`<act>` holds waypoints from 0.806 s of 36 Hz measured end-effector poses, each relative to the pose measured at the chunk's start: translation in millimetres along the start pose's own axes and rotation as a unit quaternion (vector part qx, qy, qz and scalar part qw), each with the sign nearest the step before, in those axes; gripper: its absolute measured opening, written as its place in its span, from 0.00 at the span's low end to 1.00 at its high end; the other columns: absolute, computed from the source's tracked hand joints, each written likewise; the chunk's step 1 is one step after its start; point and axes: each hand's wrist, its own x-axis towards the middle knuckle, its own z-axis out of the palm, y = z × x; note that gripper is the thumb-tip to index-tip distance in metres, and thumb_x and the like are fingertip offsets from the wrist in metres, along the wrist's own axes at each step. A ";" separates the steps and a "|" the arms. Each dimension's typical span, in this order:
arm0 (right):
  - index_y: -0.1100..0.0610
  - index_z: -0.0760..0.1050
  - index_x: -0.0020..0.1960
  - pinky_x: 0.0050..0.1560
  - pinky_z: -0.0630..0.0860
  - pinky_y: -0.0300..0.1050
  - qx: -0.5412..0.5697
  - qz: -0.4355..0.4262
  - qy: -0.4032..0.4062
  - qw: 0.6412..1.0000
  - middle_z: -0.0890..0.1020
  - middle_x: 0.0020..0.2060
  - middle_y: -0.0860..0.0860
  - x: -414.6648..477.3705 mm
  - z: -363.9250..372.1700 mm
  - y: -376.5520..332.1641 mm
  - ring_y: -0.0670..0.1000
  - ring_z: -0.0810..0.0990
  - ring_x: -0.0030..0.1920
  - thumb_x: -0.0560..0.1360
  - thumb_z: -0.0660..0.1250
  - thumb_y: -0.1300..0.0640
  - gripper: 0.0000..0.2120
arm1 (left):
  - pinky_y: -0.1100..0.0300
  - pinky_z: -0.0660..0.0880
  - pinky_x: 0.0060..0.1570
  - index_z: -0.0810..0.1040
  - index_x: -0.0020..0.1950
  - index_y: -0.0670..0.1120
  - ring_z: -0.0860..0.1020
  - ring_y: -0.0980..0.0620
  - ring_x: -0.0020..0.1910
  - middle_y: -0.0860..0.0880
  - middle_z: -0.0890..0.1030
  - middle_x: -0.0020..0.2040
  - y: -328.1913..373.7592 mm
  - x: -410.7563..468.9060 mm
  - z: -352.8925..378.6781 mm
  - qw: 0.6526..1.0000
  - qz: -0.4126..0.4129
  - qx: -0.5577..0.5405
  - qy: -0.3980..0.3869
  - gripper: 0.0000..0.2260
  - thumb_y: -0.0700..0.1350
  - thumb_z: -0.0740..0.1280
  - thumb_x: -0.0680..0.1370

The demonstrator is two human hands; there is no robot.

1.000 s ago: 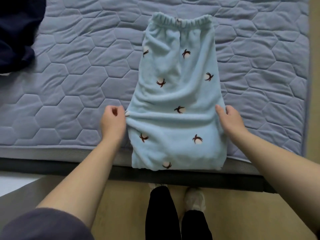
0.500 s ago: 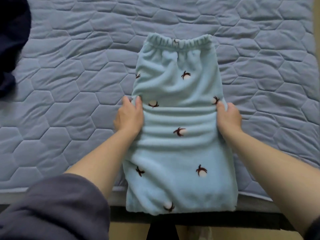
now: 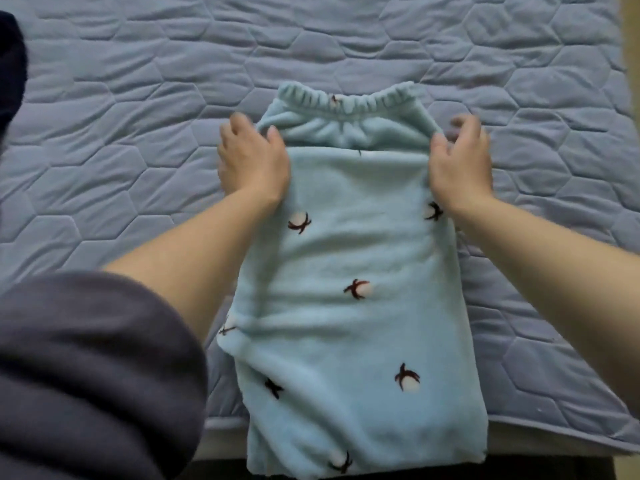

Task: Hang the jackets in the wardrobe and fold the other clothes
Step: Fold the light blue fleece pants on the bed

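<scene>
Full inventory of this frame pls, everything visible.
fleece trousers: 1, light blue, dark-and-white motifs, folded on the mattress pad, waistband at far end
mattress pad: 1, grey-blue, quilted, under the trousers
dark garment: 1, navy, far left edge, cut off
sleeve: 1, dark grey, lower left, on left arm
left hand: 1, grips trousers' left edge below waistband
right hand: 1, at trousers' right edge, blurred, grip unclear

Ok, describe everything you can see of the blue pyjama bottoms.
The pyjama bottoms are pale blue fleece dotted with white, dark-sprigged cotton bolls, with a gathered elastic waistband at the far end. Folded into a long rectangle, they lie flat on the quilted mattress cover, near end overhanging its edge. The left hand and right hand pinch their sides below the waistband.
</scene>
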 end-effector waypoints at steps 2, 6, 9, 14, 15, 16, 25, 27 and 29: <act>0.58 0.60 0.74 0.70 0.58 0.52 -0.066 -0.128 0.005 0.990 0.63 0.73 0.57 -23.7 -1.7 -2.7 0.57 0.62 0.72 0.78 0.55 0.52 0.25 | 0.48 0.59 0.68 0.61 0.73 0.44 0.59 0.43 0.73 0.43 0.61 0.74 -1.0 -20.2 -1.0 0.985 0.154 0.057 0.045 0.24 0.52 0.56 0.80; 0.56 0.54 0.77 0.73 0.48 0.60 -0.175 -0.253 -0.075 0.949 0.53 0.77 0.54 -58.4 23.0 0.3 0.56 0.50 0.77 0.76 0.48 0.45 0.32 | 0.42 0.47 0.73 0.54 0.78 0.47 0.49 0.43 0.77 0.44 0.52 0.78 -9.2 -51.0 20.4 0.934 0.328 0.138 -0.027 0.31 0.59 0.49 0.76; 0.50 0.50 0.78 0.74 0.46 0.62 -0.225 -0.233 -0.138 0.936 0.49 0.78 0.57 -50.8 51.3 2.8 0.59 0.46 0.77 0.73 0.43 0.38 0.36 | 0.40 0.46 0.73 0.52 0.78 0.51 0.50 0.41 0.77 0.43 0.51 0.78 -16.6 -38.3 41.9 0.924 0.306 0.215 -0.080 0.35 0.64 0.43 0.74; 0.44 0.42 0.78 0.73 0.40 0.65 -0.263 -0.204 -0.161 0.929 0.40 0.77 0.59 -39.4 78.5 15.8 0.61 0.39 0.76 0.77 0.53 0.36 0.35 | 0.37 0.43 0.72 0.47 0.79 0.53 0.47 0.39 0.77 0.41 0.48 0.78 -33.0 -24.7 70.1 0.911 0.308 0.261 -0.088 0.35 0.67 0.50 0.75; 0.44 0.42 0.78 0.73 0.40 0.66 -0.268 -0.208 -0.156 0.928 0.40 0.77 0.59 -40.6 78.6 16.4 0.60 0.38 0.76 0.77 0.52 0.36 0.35 | 0.37 0.43 0.72 0.47 0.79 0.53 0.46 0.39 0.77 0.41 0.47 0.78 -34.5 -26.4 71.8 0.911 0.308 0.260 -0.084 0.35 0.66 0.52 0.76; 0.44 0.41 0.78 0.72 0.39 0.66 -0.269 -0.211 -0.151 0.928 0.40 0.77 0.59 -42.4 77.8 17.2 0.60 0.38 0.76 0.77 0.52 0.36 0.35 | 0.37 0.42 0.72 0.47 0.79 0.53 0.46 0.39 0.77 0.41 0.47 0.78 -34.6 -29.1 71.2 0.912 0.309 0.257 -0.080 0.35 0.65 0.53 0.77; 0.48 0.56 0.77 0.72 0.47 0.65 -0.214 -0.252 -0.177 0.927 0.52 0.77 0.56 -131.2 28.9 47.9 0.61 0.50 0.77 0.75 0.48 0.42 0.31 | 0.39 0.47 0.71 0.57 0.77 0.48 0.53 0.40 0.76 0.41 0.54 0.78 -78.0 -134.1 15.8 0.904 0.343 0.210 -0.143 0.32 0.60 0.50 0.75; 0.49 0.58 0.76 0.72 0.49 0.64 -0.218 -0.282 -0.193 0.914 0.55 0.77 0.56 -166.7 16.1 69.8 0.61 0.52 0.76 0.76 0.50 0.44 0.30 | 0.38 0.50 0.70 0.62 0.76 0.47 0.57 0.40 0.75 0.42 0.59 0.77 -107.6 -177.8 5.5 0.892 0.365 0.217 -0.154 0.30 0.58 0.53 0.75; 0.50 0.56 0.77 0.72 0.48 0.63 -0.234 -0.308 -0.217 0.896 0.55 0.77 0.56 -202.4 4.4 93.6 0.59 0.51 0.77 0.76 0.52 0.45 0.30 | 0.37 0.52 0.70 0.62 0.76 0.46 0.58 0.41 0.76 0.43 0.59 0.77 -134.8 -219.0 -3.7 0.884 0.359 0.243 -0.173 0.30 0.57 0.55 0.75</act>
